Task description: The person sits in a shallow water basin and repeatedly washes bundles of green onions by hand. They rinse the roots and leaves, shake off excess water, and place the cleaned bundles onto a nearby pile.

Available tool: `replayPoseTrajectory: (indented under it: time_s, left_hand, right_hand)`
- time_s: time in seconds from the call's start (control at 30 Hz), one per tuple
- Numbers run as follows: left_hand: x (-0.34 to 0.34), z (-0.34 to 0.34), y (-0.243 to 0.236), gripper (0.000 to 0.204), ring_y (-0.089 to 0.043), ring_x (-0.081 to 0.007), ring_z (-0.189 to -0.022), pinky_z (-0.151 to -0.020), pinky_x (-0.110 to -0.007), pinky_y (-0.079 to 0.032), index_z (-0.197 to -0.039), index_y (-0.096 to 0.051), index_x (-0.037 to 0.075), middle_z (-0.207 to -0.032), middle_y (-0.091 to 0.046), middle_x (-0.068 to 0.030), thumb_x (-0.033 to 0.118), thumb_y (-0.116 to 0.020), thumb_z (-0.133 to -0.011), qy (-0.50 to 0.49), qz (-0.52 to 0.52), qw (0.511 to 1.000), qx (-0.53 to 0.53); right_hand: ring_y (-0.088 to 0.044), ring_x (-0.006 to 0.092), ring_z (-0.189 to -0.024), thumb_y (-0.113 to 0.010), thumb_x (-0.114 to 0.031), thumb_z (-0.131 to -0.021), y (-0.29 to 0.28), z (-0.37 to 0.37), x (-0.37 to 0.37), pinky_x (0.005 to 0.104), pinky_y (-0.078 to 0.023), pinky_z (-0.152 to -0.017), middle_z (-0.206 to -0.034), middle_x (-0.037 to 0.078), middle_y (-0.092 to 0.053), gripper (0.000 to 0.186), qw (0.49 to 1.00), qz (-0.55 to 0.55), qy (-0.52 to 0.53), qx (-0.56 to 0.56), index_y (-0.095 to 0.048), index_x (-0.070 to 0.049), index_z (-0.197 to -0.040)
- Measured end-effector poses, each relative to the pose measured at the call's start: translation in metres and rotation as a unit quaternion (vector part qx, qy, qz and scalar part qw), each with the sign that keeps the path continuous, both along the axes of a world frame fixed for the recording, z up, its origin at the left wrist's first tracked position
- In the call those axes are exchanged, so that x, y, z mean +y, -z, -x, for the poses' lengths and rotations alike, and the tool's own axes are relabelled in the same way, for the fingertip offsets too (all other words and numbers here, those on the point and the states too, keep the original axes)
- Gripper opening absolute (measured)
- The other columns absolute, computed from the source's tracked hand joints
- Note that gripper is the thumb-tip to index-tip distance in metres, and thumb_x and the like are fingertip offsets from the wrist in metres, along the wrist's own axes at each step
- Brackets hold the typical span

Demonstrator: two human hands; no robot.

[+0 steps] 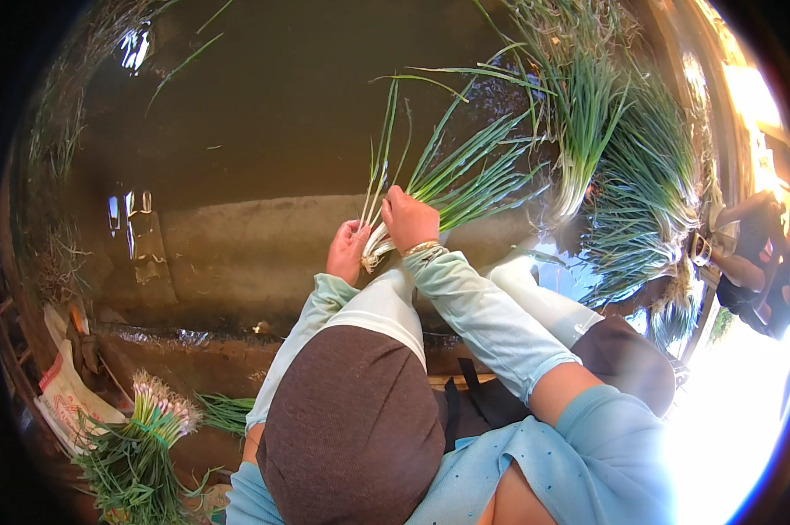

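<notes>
A bunch of spring onions (469, 179) lies across my legs, its green leaves fanning up and to the right over brown water. My right hand (410, 220) is closed round the bunch near the white stems. Beside it, my left hand (347, 252) pinches at a few thin stalks (375, 194) along the bunch's left side. The pale root ends (375, 248) show between the two hands. Exactly which stalk the left fingertips grip is partly hidden.
Brown water (263, 105) spreads ahead of me. Loose spring onions (579, 131) and a larger heap (644, 188) lie at the right, near another person (754, 262). At lower left sit a tied bunch (141, 437) and a white sack (71, 389).
</notes>
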State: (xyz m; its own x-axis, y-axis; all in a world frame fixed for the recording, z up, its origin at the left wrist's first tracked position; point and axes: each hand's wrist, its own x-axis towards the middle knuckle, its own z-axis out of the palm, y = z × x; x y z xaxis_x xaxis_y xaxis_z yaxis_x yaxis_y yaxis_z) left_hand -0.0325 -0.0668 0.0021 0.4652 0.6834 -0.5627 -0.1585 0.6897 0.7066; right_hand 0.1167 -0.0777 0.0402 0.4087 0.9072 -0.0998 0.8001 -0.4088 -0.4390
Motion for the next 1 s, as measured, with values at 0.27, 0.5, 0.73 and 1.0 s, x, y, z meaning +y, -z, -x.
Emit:
replayPoseTrajectory:
  time_s: [0.27,0.5,0.73,1.0]
  left_hand:
    - [0.0,0.002,-0.01,0.019,-0.057,-0.0093,-0.082,-0.073,-0.023,-0.047,-0.106,-0.052,0.0,-0.093,-0.061,-0.0056,0.015,-0.054,-0.095,0.022,0.04,0.998,0.037]
    - [0.001,0.004,-0.002,0.021,-0.065,-0.0184,-0.082,-0.072,-0.028,-0.052,-0.108,-0.047,-0.003,-0.095,-0.064,-0.0137,0.013,-0.053,-0.095,0.017,0.023,1.0,0.01]
    - [0.0,0.007,-0.003,0.019,-0.06,-0.0117,-0.083,-0.073,-0.024,-0.049,-0.105,-0.052,-0.002,-0.094,-0.062,-0.0083,0.014,-0.054,-0.095,0.033,0.018,0.999,0.032]
    - [0.002,0.012,0.0,0.026,-0.063,-0.0153,-0.083,-0.072,-0.026,-0.051,-0.11,-0.05,-0.004,-0.096,-0.063,-0.012,0.015,-0.055,-0.094,0.047,0.011,0.998,0.04]
  right_hand:
    - [-0.062,0.0291,-0.069,-0.056,-0.018,-0.089,-0.013,-0.052,0.03,0.038,-0.05,-0.06,-0.079,0.01,-0.061,0.008,0.979,-0.171,0.026,0.112,-0.06,-0.011,-0.089]
    - [-0.061,0.0266,-0.077,-0.059,-0.01,-0.078,-0.009,-0.065,0.05,0.0373,-0.051,-0.064,-0.08,0.006,-0.056,0.009,0.96,-0.04,-0.276,0.03,-0.062,-0.01,-0.086]
    - [-0.059,0.0249,-0.08,-0.058,-0.009,-0.076,-0.011,-0.073,0.052,0.037,-0.051,-0.066,-0.081,0.008,-0.053,0.008,0.929,-0.038,-0.368,0.004,-0.057,-0.009,-0.083]
    - [-0.059,0.0262,-0.082,-0.059,-0.008,-0.074,0.011,-0.097,0.061,0.0358,-0.051,-0.068,-0.082,0.009,-0.053,0.012,0.952,-0.1,-0.283,-0.063,-0.055,-0.009,-0.085]
